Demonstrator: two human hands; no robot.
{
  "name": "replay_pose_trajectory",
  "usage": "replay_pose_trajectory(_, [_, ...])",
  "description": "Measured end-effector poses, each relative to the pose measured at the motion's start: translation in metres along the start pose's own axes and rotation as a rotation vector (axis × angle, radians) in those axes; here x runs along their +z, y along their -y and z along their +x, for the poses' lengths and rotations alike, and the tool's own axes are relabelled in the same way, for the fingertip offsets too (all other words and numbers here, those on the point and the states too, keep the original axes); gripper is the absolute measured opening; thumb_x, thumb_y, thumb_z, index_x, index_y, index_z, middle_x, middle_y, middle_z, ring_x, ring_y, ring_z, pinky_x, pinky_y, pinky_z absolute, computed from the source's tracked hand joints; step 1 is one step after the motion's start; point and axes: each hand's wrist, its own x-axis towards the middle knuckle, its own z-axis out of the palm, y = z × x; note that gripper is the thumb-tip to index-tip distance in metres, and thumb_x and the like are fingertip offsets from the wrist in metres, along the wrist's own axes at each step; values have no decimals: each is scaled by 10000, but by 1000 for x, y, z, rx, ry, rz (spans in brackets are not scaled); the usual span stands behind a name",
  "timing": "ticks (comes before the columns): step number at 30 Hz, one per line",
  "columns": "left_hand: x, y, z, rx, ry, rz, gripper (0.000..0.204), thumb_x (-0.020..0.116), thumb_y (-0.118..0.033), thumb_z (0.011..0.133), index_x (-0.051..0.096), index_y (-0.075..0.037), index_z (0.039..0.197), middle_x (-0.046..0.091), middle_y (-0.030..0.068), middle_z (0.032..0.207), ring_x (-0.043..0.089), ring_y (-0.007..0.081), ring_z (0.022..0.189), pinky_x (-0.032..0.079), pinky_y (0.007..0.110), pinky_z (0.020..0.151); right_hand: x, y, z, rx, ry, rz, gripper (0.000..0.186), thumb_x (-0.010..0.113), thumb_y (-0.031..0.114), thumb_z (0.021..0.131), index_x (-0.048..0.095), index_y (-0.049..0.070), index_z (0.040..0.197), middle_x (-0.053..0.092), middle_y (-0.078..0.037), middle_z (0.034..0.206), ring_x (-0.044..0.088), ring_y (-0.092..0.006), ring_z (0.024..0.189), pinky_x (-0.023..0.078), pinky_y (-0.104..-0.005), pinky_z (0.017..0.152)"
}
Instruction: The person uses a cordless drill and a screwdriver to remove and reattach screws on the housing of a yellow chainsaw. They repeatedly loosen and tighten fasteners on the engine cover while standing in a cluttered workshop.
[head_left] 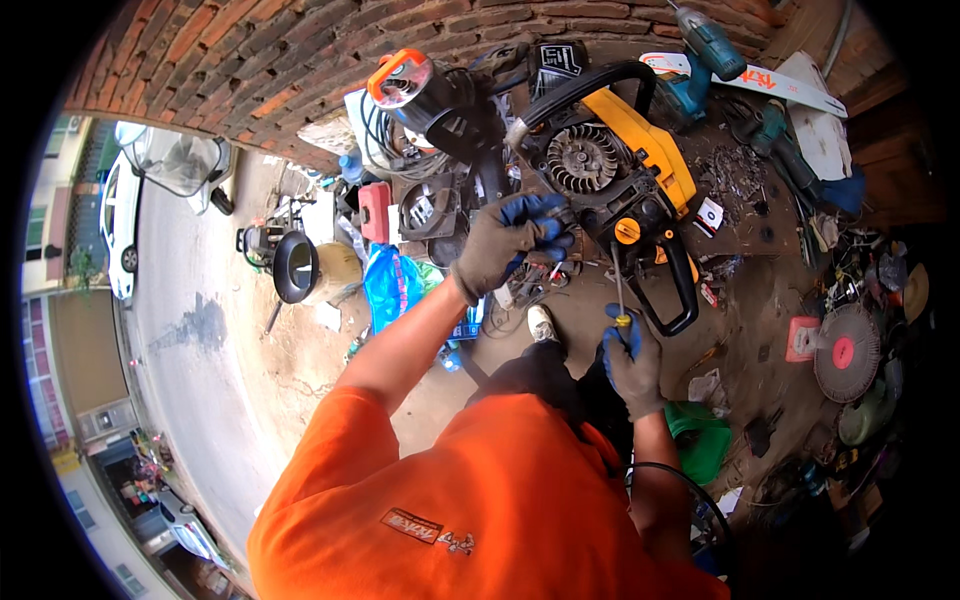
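A yellow-and-black chainsaw [655, 150] lies on the cluttered workbench, its finned flywheel [582, 158] uncovered. My right hand [632, 370], in a grey glove with blue fingers, is closed round the yellow handle of a screwdriver [618, 285]. The screwdriver's shaft points up to the chainsaw near a round orange cap [627, 231]; whether its tip touches is hard to see. My left hand [508, 240], gloved alike, has its fingers bent together at the saw's left lower side. Something small and dark sits at those fingertips, too unclear to name.
Behind the saw lie a teal cordless drill [705, 60] and a white guide bar [800, 88]. A teal angle tool [785, 150] rests at right. A black machine with an orange handle [425, 105] stands at left. On the ground are a green container [698, 430] and a fan grille [847, 352].
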Motion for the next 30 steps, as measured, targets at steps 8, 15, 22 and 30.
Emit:
replay_pose_trajectory(8, [14,64,-43,73,94,-503,533,672,-88,950,476,-57,1444,625,132,1274,659,268,1097,573,375,887,-67,19,-22,20,0,-4,368,549,13,956,562,-4,1323,578,14,844,449,-27,593,375,-202,504])
replay_pose_trajectory(15, [69,96,-83,119,-105,-497,526,642,-98,975,458,-88,1467,630,88,1235,645,226,1102,546,366,884,-137,0,-20,-43,146,-99,392,553,28,956,533,-58,1338,623,-77,1109,553,-97,855,495,-265,790])
replay_pose_trajectory(22, [45,225,-106,0,-512,-370,381,611,-237,1014,559,-54,1344,671,46,1113,691,208,984,587,332,797,-234,-30,-25,-18,196,-176,391,567,28,942,553,-33,1328,610,-33,984,533,-77,805,479,-243,753])
replay_pose_trajectory(30, [-29,337,-142,-623,-1072,555,604,687,-338,886,519,-41,1385,666,115,1006,682,260,788,557,440,746,-316,-69,14,110,-48,-145,438,611,81,932,543,14,1359,626,-47,880,586,-130,731,495,-296,685])
